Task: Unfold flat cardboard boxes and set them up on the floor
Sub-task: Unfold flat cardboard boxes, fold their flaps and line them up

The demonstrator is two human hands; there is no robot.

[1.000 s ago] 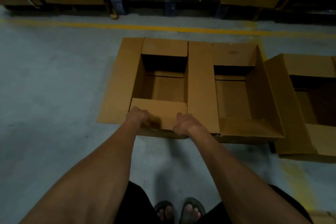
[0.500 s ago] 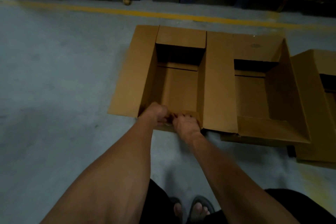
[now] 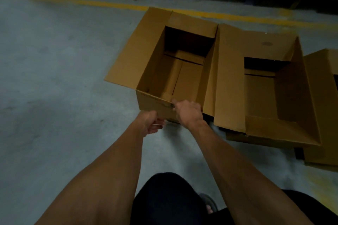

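A: What's nearest the camera?
B: Two bare forearms over dark shorts. The left hand point(image 3: 150, 122) hangs loosely curled just below the near wall of the open brown cardboard box point(image 3: 175, 71), gripping nothing. The right hand point(image 3: 188, 111) clasps that wall's top edge.

A: Where does the box stand?
B: On the grey concrete floor point(image 3: 54, 78), upright, its side flaps spread outward.

A: And beyond it?
B: A second open brown cardboard box point(image 3: 270, 89) sits touching its right side, a third brown box point(image 3: 323, 104) at the floor's right edge. Farther off runs a yellow painted floor line point(image 3: 102, 3).
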